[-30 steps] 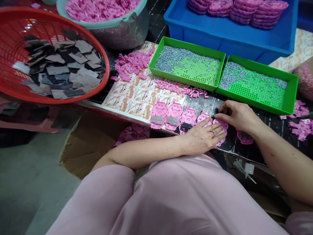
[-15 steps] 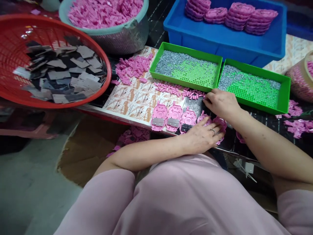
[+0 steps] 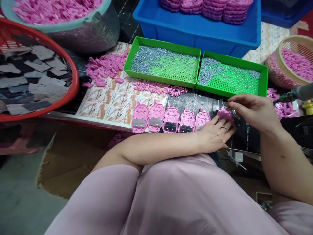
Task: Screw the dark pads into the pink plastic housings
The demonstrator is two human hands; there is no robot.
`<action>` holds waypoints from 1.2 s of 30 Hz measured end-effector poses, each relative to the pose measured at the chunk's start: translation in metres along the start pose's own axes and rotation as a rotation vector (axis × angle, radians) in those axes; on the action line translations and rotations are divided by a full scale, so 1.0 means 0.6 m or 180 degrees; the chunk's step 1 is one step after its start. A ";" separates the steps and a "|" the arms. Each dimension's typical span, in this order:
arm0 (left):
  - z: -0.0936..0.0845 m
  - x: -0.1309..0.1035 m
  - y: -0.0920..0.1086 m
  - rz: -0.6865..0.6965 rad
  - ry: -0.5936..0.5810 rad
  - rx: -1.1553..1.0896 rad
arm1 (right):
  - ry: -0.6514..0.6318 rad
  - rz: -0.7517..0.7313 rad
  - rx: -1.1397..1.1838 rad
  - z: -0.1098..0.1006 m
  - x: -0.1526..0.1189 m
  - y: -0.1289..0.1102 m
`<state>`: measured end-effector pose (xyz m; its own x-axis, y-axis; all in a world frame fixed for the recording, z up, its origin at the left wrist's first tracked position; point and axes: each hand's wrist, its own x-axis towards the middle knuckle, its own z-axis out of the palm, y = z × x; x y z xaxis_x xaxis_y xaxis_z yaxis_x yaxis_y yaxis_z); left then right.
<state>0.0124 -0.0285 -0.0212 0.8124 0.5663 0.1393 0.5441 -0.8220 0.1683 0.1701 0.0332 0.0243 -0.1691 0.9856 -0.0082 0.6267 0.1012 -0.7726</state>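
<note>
My left hand [image 3: 217,133] lies with spread fingers over the lower part of a pink casing [image 3: 225,114] at the right end of a row. Just above that casing, my right hand [image 3: 254,109] is pinched; whatever is between its fingertips is too small to make out. To the left, several pink casings [image 3: 171,117] lie side by side along the table's front edge, some with a grey plate [image 3: 155,122] or a black plate [image 3: 170,126] in the lower part. Small pink pieces [image 3: 149,87] lie behind the row.
Two green trays [image 3: 161,78] of small metal parts stand behind the row, with a blue bin [image 3: 195,37] of stacked pink parts beyond. At left are a red basket [image 3: 74,76] of plates and a teal basket [image 3: 100,29]. A dark tool [image 3: 290,95] juts in at right.
My right hand has moved right, from the small pink pieces to the casing at the row's right end. My left hand has shifted right along the row. The view has turned to the right.
</note>
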 end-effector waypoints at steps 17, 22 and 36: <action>-0.002 -0.052 -0.012 0.0569 0.0199 0.0327 | -0.0839 -0.0038 -0.0349 0.043 0.015 0.042; -0.002 -0.056 -0.014 0.0590 0.0331 0.0291 | -0.0806 -0.0267 -0.0919 0.054 0.014 0.033; -0.003 -0.057 -0.023 0.0559 0.0268 -0.0022 | 0.0521 0.0205 -0.1748 -0.022 -0.093 0.054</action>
<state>-0.0232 -0.0360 -0.0268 0.8742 0.4173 0.2482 0.3937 -0.9084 0.1408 0.2100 -0.0169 0.0081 -0.0249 0.9958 0.0878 0.9423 0.0527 -0.3307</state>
